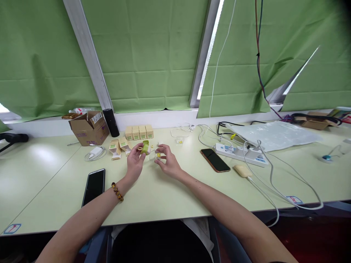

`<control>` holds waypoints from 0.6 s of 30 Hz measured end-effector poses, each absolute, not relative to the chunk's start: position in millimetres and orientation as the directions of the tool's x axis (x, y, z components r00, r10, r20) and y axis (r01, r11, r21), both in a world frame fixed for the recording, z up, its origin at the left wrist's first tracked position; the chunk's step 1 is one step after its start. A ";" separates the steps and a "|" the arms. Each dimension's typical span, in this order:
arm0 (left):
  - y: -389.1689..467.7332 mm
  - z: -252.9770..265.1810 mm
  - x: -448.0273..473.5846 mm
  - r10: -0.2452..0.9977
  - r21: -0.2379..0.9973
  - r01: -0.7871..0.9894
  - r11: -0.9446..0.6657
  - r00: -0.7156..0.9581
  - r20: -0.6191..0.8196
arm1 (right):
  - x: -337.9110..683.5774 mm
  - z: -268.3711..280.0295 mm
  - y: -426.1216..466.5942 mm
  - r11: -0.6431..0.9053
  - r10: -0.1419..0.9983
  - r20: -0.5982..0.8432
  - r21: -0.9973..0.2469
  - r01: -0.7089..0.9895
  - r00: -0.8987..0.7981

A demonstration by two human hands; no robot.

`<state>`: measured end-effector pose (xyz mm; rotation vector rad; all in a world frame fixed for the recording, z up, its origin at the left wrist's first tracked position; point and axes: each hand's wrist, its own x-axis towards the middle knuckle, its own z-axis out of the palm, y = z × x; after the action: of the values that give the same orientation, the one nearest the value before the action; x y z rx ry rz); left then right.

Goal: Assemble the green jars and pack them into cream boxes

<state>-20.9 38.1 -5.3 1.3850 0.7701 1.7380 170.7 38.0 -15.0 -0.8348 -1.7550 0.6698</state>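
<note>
My left hand (135, 160), with a bead bracelet on the wrist, holds a small lime-green round case (145, 147) above the pale green table (164, 197). My right hand (168, 160) pinches a small clear piece with a yellow spot (158, 155) just to the right of it. The two hands are close together at the table's middle. A row of several small tan boxes with green labels (139, 132) stands behind them, and two opened boxes (118, 147) lie to the left.
A black phone (94, 185) lies front left, another phone (215, 160) right of my hands. A cardboard box (89, 128), a black cylinder (111, 122) and a white charger (95, 152) sit at back left. A power strip (241, 153) with cables and a plastic bag (274, 135) fill the right.
</note>
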 end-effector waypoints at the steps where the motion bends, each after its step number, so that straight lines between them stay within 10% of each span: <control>1: 36.6 -5.1 -20.0 0.853 0.832 -0.190 -0.521 -0.099 0.512 | 169.8 -15.1 37.6 0.604 0.795 0.566 -0.769 0.210 -0.217; 18: 33.4 -7.0 -16.5 0.834 0.820 -0.165 -0.548 -0.030 0.552 | 164.0 -14.4 32.6 0.644 0.765 0.621 -0.749 0.158 -0.174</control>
<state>-16.5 33.4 -7.0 1.4920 0.7315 1.6813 164.0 32.6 -14.4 -0.7602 -1.6898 0.6439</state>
